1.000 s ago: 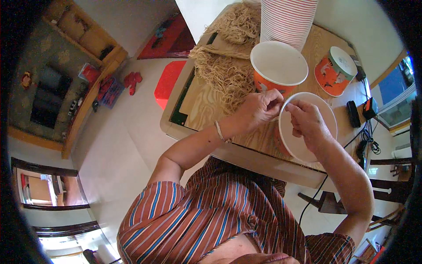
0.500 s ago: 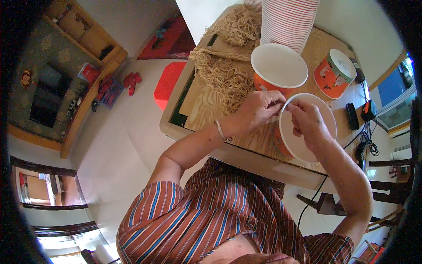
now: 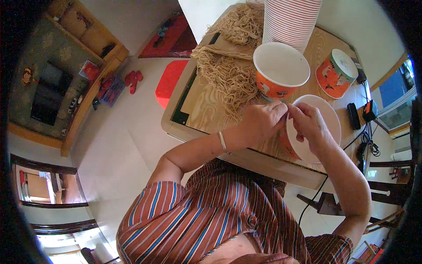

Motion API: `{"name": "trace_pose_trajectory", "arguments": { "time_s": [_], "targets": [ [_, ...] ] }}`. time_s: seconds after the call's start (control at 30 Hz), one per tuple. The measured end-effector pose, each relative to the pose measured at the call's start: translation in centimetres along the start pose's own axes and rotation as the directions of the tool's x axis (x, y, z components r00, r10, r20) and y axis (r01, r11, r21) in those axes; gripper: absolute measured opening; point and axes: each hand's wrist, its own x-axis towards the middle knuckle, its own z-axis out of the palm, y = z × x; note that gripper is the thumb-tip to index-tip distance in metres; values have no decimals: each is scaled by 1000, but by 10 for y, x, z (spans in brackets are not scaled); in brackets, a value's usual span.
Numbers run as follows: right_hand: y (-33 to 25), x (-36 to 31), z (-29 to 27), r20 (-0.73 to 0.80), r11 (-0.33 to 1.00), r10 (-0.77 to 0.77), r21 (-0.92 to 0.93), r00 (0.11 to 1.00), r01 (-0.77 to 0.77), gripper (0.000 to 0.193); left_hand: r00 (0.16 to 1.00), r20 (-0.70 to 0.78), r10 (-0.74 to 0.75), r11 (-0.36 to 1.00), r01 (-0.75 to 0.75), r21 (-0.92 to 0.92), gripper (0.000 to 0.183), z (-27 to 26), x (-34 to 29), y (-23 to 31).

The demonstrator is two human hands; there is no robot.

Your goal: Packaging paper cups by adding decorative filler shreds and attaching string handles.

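Note:
My left hand (image 3: pixel 263 121) and my right hand (image 3: pixel 311 125) meet at the left rim of the near paper tub (image 3: pixel 326 115), which is white inside and orange outside. Thumbs and fingers are pinched together on both hands, fingertip to fingertip. Whatever they pinch is too small or too hidden to make out. Just beyond them stands another orange paper tub (image 3: pixel 281 66), open side up. Left of it, tangled tan strings (image 3: pixel 226 79) lie in loose heaps on the wooden table (image 3: pixel 198 103).
A tall stack of paper tubs (image 3: pixel 292 22) rises at the back. Toward the right stand an upside-down orange tub (image 3: pixel 334 75), a black box-shaped device (image 3: pixel 369 110) and coiled cables (image 3: pixel 367 141). A red stool (image 3: pixel 170 81) is left of the table.
My left hand has come slightly down and its fingertips now meet those of my right hand. The right hand has shifted slightly downward at the tub's rim.

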Motion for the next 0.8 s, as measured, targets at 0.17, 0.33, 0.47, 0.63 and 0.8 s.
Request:
{"name": "trace_pose_trajectory", "arguments": {
  "time_s": [0.17, 0.33, 0.47, 0.63, 0.8],
  "targets": [
    [2, -3, -3, -74, 979, 88, -176, 993, -100, 32, 979, -113, 167, 982, -156, 105, 19, 12, -9, 8],
    [-1, -9, -9, -56, 958, 33, -283, 998, -47, 33, 978, -85, 188, 981, -183, 64, 20, 12, -12, 17],
    [-6, -14, -12, -66, 928, 14, -370, 998, -38, 36, 972, -135, 193, 981, -194, 5, 20, 14, -14, 20],
    [7, -13, -17, -57, 888, -57, -458, 997, 24, 34, 982, -126, 141, 973, -161, -165, 23, 15, -15, 25],
    [13, -13, -18, -46, 890, -102, -451, 994, 70, 33, 993, -95, 72, 972, -91, -217, 26, 19, -18, 25]
  ]
}}
